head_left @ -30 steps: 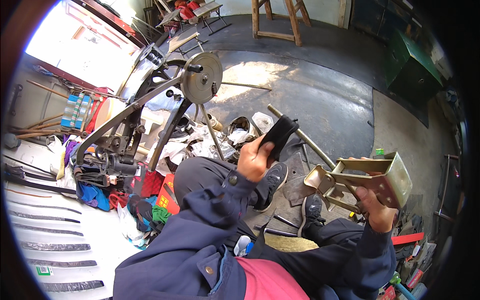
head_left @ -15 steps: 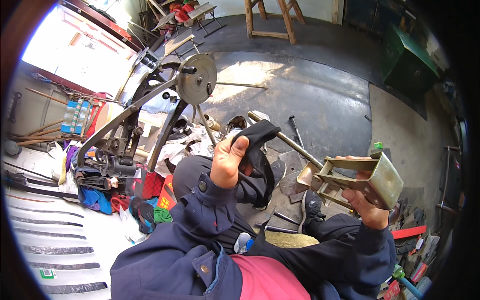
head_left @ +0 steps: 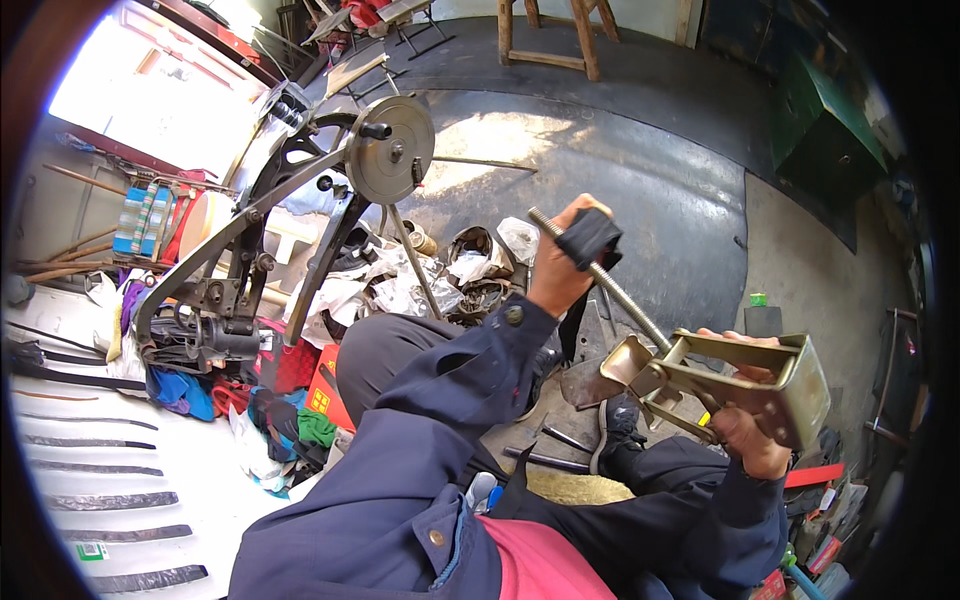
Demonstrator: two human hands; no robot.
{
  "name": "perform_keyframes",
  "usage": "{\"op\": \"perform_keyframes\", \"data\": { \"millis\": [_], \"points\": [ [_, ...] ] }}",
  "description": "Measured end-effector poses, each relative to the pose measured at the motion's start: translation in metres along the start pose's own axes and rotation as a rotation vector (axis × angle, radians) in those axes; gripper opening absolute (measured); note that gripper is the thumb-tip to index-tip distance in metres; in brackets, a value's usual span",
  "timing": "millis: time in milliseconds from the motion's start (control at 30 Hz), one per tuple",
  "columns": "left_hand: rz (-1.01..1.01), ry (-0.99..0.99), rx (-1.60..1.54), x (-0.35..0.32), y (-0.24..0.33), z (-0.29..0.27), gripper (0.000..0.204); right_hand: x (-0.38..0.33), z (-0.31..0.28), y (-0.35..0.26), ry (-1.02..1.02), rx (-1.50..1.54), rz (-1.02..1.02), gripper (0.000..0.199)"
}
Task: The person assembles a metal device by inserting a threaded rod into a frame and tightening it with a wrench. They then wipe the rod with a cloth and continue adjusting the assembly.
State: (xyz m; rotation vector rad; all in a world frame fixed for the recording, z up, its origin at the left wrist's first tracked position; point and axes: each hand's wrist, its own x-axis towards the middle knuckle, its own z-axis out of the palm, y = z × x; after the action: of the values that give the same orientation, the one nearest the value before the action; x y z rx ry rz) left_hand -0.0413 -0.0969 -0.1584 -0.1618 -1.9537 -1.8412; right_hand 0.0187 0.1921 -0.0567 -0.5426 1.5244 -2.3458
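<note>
The left hand [head_left: 562, 268] held a folded black cloth [head_left: 590, 238] against a threaded metal rod [head_left: 632, 306] near its upper end; the right hand [head_left: 755, 445] gripped the brass-coloured metal frame [head_left: 793, 408] at its lower end.

Over to the left of the left hand [head_left: 558, 275] stands an iron machine [head_left: 328, 265] with a round wheel [head_left: 395, 150]. A wooden frame [head_left: 546, 60] rises well beyond that hand, and I see a green box [head_left: 825, 135] beyond the right hand [head_left: 750, 441].
</note>
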Motion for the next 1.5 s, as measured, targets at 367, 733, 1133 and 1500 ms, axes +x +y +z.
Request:
{"op": "perform_keyframes", "data": {
  "millis": [367, 733, 1133, 1500],
  "points": [
    [-0.440, 0.090, -0.127, -0.061, 0.085, -0.044, 0.029, 0.002, -0.014, -0.007, 0.043, -0.276, 0.045, 0.061],
    [-0.447, 0.252, -0.102, -0.036, 0.123, -0.046, 0.036, -0.007, -0.008, -0.004, -0.092, -0.208, 0.045, 0.048],
    [-0.355, 0.230, 0.268, -0.073, 0.099, -0.048, 0.033, 0.000, -0.002, -0.002, -0.121, -0.153, -0.010, 0.053],
    [-0.274, 0.073, 0.082, -0.063, 0.102, -0.052, 0.030, -0.004, -0.006, -0.005, -0.072, -0.207, 0.034, 0.058]
  ]
}}
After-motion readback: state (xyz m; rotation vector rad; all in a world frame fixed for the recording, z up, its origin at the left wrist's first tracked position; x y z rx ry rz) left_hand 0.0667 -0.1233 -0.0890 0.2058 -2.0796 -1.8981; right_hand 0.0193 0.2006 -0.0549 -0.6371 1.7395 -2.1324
